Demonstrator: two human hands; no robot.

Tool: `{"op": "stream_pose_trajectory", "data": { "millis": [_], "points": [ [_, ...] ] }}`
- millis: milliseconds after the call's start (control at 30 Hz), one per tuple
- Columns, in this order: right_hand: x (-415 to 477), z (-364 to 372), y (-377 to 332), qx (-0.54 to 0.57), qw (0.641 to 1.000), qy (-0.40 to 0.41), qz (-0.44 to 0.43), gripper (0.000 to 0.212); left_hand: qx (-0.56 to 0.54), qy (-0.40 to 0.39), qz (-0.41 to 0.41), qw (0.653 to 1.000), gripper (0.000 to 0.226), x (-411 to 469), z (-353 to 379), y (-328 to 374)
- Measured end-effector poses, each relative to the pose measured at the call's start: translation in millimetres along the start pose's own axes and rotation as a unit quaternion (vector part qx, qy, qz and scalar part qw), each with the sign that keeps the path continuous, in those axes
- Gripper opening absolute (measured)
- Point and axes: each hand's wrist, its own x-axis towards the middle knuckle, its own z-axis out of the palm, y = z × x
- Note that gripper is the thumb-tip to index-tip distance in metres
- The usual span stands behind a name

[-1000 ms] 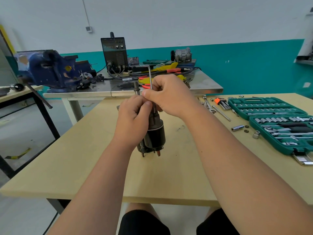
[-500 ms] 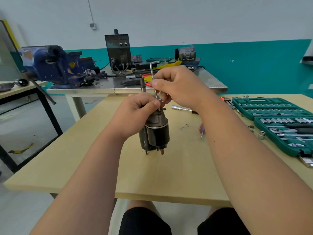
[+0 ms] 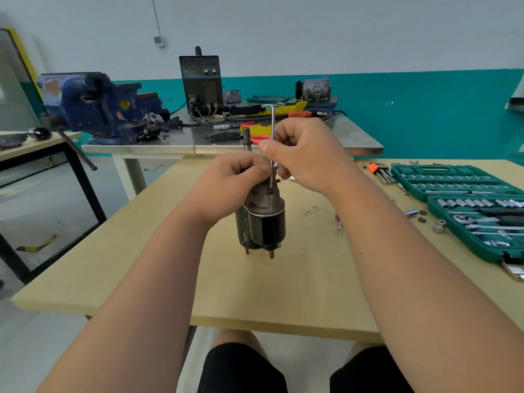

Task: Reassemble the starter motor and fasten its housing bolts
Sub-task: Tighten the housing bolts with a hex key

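The fingers [image 3: 289, 134] of our right hand [image 3: 307, 157] are pinching the silver L-shaped hex key [image 3: 272, 123]; below them, our left hand [image 3: 224, 185] is gripping the upright dark cylindrical starter motor [image 3: 266, 222].

Starter motor [image 3: 266, 222], black and grey; table [image 3: 170, 279], pale tan. Socket case [image 3: 442, 167], green; vise [image 3: 93, 109], blue. Wall [image 3: 368, 38], white over teal.

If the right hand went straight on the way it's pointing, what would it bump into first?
Probably the left hand, which grips the top of the starter motor right beside it. The right hand, pinching the hex key, points leftward toward it, though depth is unclear.
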Motion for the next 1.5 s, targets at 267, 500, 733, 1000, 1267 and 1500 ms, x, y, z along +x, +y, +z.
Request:
{"op": "stream_pose_trajectory", "data": {
  "millis": [267, 500, 733, 1000, 1267, 1500],
  "points": [
    [-1, 3, -6, -0.043, 0.999, -0.004, -0.003, 0.025, -0.024, -0.017, -0.008, 1.000, 0.026, 1, -2, 2],
    [8, 5, -4, -0.069, 0.998, 0.005, 0.003, 0.031, -0.047, -0.002, 0.011, 0.999, 0.023, 6, -1, -6],
    [15, 5, 1, 0.051, 0.997, -0.045, 0.035, 0.016, -0.077, -0.022, 0.033, 0.996, 0.015, 9, -4, -10],
    [19, -6, -5, 0.074, 0.996, -0.046, 0.003, 0.018, -0.083, -0.025, 0.029, 0.996, 0.016, 14, -6, -17],
    [25, 3, -9, -0.040, 0.999, 0.016, -0.014, 0.033, -0.125, -0.028, 0.035, 0.991, 0.014, 19, -6, -18],
    [30, 7, -1, 0.018, 1.000, 0.000, 0.018, 0.026, -0.131, -0.034, 0.046, 0.990, 0.013, 23, -7, -23]
  ]
}}
